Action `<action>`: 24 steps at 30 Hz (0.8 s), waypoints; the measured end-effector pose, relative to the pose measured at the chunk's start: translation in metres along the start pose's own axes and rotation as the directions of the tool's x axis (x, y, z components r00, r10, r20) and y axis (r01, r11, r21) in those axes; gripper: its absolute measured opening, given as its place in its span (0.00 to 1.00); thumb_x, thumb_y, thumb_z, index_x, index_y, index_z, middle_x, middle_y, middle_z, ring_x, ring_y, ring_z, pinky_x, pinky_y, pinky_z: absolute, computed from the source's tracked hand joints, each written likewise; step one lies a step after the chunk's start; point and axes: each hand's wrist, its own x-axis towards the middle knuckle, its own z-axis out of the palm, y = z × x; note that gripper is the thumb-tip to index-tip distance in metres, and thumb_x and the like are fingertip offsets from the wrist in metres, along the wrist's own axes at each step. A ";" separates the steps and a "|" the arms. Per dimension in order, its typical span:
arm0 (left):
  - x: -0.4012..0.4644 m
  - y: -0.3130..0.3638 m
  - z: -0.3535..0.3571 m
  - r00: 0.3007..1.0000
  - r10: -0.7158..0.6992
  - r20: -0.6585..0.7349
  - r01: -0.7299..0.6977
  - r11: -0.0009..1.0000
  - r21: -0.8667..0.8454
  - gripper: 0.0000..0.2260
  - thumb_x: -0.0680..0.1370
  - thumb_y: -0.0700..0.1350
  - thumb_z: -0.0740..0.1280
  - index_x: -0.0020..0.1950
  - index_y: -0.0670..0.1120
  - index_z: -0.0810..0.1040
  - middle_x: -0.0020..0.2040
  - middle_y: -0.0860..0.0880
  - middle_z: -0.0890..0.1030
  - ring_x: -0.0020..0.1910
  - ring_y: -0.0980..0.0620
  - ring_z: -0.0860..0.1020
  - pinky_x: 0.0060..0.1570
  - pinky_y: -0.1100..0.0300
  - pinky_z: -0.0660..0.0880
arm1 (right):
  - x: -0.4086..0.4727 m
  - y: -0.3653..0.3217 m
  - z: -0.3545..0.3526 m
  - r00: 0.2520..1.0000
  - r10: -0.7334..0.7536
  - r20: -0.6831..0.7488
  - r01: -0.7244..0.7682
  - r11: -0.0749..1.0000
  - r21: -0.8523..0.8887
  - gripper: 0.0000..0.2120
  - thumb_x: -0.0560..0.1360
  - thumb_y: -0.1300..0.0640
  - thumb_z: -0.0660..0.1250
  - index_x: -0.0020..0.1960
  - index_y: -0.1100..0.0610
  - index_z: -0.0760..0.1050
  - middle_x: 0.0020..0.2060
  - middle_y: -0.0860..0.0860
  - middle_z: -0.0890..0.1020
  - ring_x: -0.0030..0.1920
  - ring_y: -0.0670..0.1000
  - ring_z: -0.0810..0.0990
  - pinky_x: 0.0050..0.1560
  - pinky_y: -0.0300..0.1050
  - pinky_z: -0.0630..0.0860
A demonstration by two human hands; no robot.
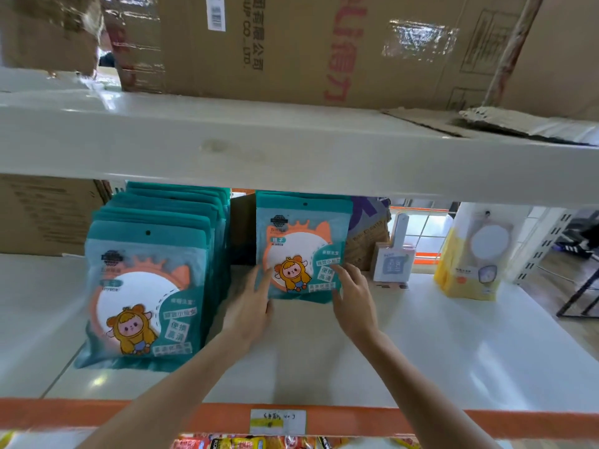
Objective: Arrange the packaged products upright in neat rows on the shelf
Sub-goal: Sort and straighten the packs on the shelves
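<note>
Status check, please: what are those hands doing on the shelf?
Both hands, left and right, steady an upright teal packet. Full teal row alongside. Nothing blocking.

Mirror packets (146, 293): teal, orange ring, white disc, yellow cartoon figure. My shelf (421, 345): white, orange front edge. Far pouch (470, 257): yellow and white.

I can read "MIRROR" on the front teal mirror packet (146, 296) in the row at the shelf's left, and again on the teal packet (303, 247) farther back. The cardboard box (291, 47) on the shelf above reads "CO., LTD." beside Chinese print. The handwritten shelf-edge label (277, 421) is illegible to me.
</note>
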 end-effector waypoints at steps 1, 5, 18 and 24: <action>-0.005 0.003 -0.005 1.000 0.015 -0.016 -0.015 1.000 0.027 0.29 0.79 0.44 0.59 0.76 0.51 0.49 0.73 0.48 0.58 0.60 0.48 0.72 0.51 0.56 0.77 | -0.003 -0.005 -0.003 1.000 -0.013 0.023 0.013 1.000 -0.013 0.24 0.75 0.66 0.65 0.70 0.58 0.67 0.67 0.56 0.71 0.68 0.55 0.68 0.62 0.53 0.74; -0.026 0.001 -0.019 0.957 0.239 -0.163 -0.191 0.946 0.261 0.23 0.69 0.42 0.72 0.64 0.45 0.74 0.61 0.44 0.77 0.61 0.44 0.76 0.55 0.48 0.75 | -0.020 -0.026 -0.006 0.991 -0.076 0.110 0.083 0.995 -0.059 0.25 0.77 0.61 0.63 0.72 0.55 0.63 0.72 0.52 0.65 0.73 0.53 0.60 0.71 0.48 0.60; -0.114 -0.070 -0.068 0.944 0.222 -0.243 -0.144 0.943 0.301 0.18 0.75 0.46 0.58 0.63 0.46 0.75 0.61 0.44 0.77 0.62 0.43 0.75 0.61 0.45 0.71 | -0.079 -0.121 0.045 0.934 -0.304 0.185 0.308 0.951 0.011 0.24 0.74 0.64 0.66 0.69 0.56 0.68 0.69 0.53 0.69 0.70 0.56 0.66 0.70 0.50 0.62; -0.172 -0.150 -0.120 0.948 0.134 -0.289 -0.026 0.937 0.349 0.20 0.73 0.46 0.63 0.65 0.47 0.71 0.59 0.46 0.79 0.58 0.45 0.78 0.55 0.47 0.75 | -0.111 -0.209 0.079 0.903 -0.366 0.223 0.348 0.930 0.117 0.23 0.75 0.62 0.67 0.69 0.57 0.69 0.68 0.52 0.71 0.69 0.55 0.66 0.70 0.46 0.58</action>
